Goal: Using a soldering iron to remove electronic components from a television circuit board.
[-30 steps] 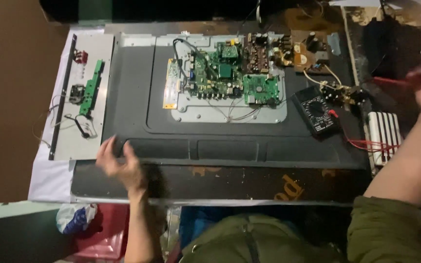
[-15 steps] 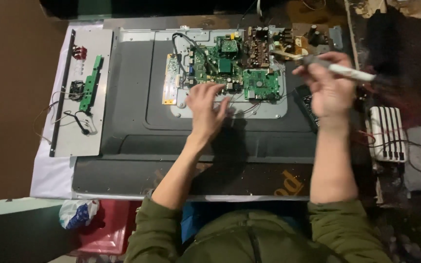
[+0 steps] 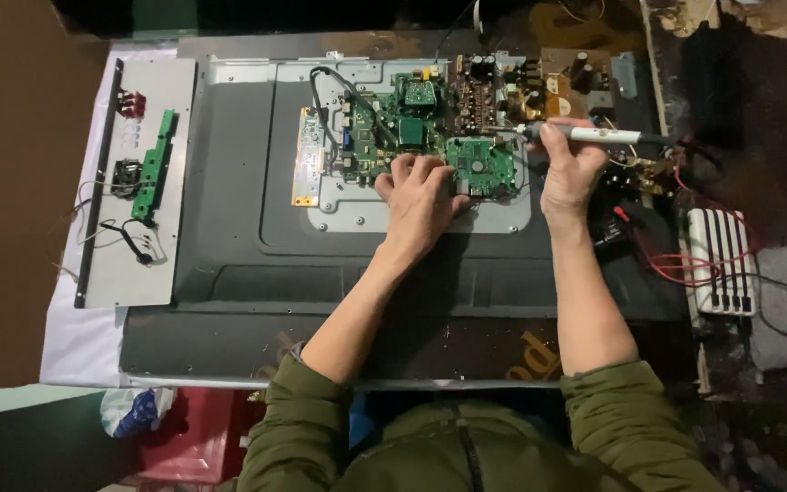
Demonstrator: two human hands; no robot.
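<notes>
Left hand (image 3: 419, 196) lies flat, hiding part of the green circuit board (image 3: 412, 137); right hand (image 3: 568, 173) grips a white pen-shaped tool (image 3: 594, 135).

Matt grey metal panel (image 3: 229, 228), glossy green circuit board (image 3: 412, 128).

Light is dim and cool, falling mostly on the middle, where the green circuit boards (image 3: 430, 137) read sharp and a pale panel (image 3: 138, 182) looks brightest. The corners sink into near-black, perhaps vignetted, and detail there smears.
</notes>
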